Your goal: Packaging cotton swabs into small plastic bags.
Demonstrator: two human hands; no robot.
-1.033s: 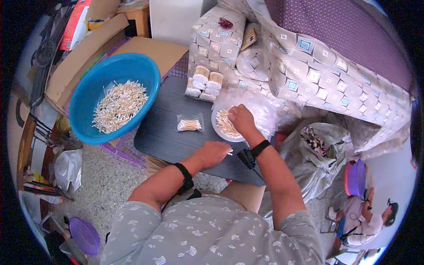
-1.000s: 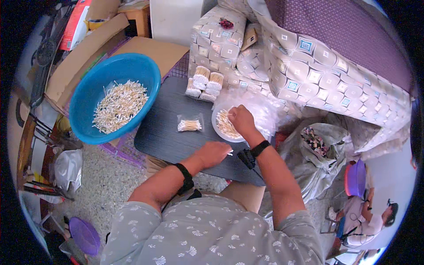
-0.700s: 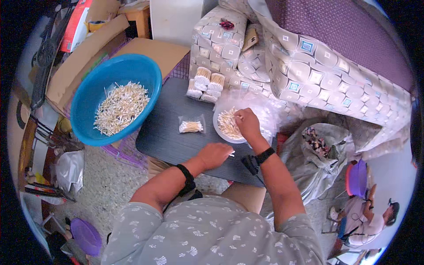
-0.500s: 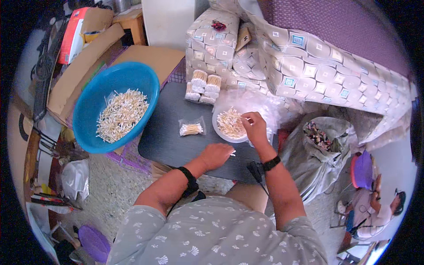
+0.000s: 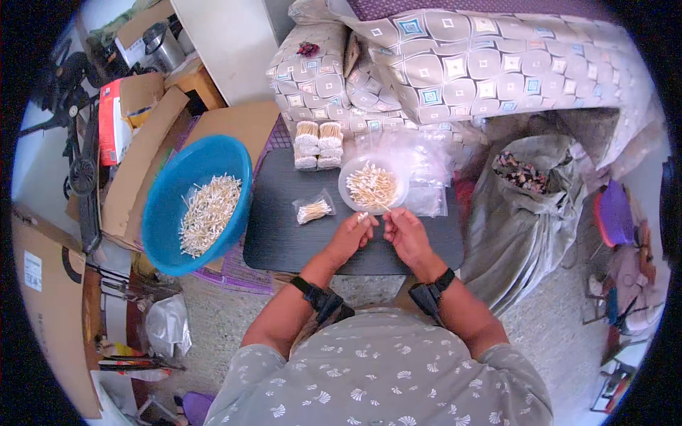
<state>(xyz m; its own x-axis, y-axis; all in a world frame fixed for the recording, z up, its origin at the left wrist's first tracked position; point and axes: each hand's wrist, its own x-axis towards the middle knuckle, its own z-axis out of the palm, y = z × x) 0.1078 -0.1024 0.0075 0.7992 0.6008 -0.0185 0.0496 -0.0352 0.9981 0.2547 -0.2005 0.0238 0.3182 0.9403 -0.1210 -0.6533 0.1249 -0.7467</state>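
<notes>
My left hand (image 5: 352, 238) is closed around a few cotton swabs, their white tips (image 5: 362, 216) poking out by the thumb. Beside it, my right hand (image 5: 406, 236) pinches a single cotton swab (image 5: 386, 208) at the near rim of a white bowl (image 5: 403, 186). Loose cotton swabs (image 5: 371, 184) fill much of that bowl. A clear bag with a bundle of swabs (image 5: 313, 210) lies to its left on the dark table (image 5: 288, 248). Behind that, several swab bundles (image 5: 318, 145) are stacked. Flat clear plastic bags (image 5: 428, 192) lie right of the bowl.
A large blue basin (image 5: 158, 238) of loose swabs leans at the table's left, next to cardboard (image 5: 131, 192). A grey sack (image 5: 536, 227) stands on the right. A patterned covered sofa (image 5: 490, 67) borders the far side. Another person (image 5: 629, 284) sits at far right.
My left hand has moved right and forward, up to the bowl. My right hand has drawn back from inside the bowl to its near rim. The view has shifted.
</notes>
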